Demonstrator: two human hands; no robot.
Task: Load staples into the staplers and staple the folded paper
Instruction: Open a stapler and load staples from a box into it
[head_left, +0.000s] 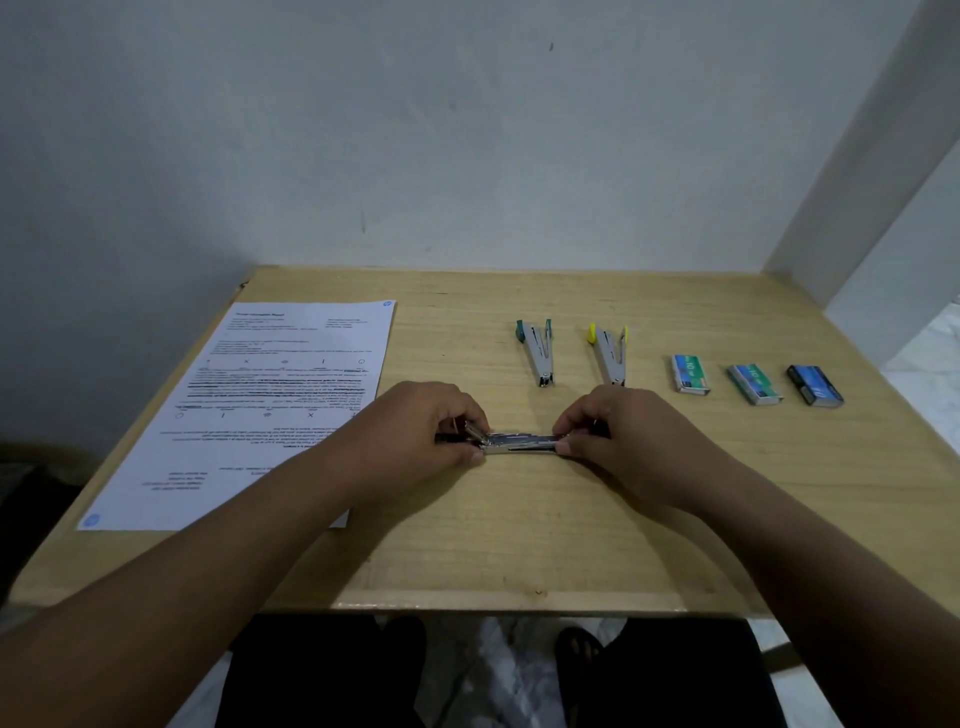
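Note:
A metal stapler (522, 443) lies opened out flat at the table's middle, held at both ends. My left hand (415, 436) grips its left end and my right hand (618, 441) pinches its right end. Behind them lie a stapler with green tips (537, 353) and a stapler with yellow tips (609, 356), both untouched. To the right sit three small staple boxes: a green-white one (690, 374), a green one (754, 384) and a dark blue one (814, 385). A printed paper sheet (270, 405) lies flat at the left, partly under my left forearm.
The wooden table (519, 545) meets a pale wall at the back and a white post at the right. Its front edge is near my lap, with my feet visible below.

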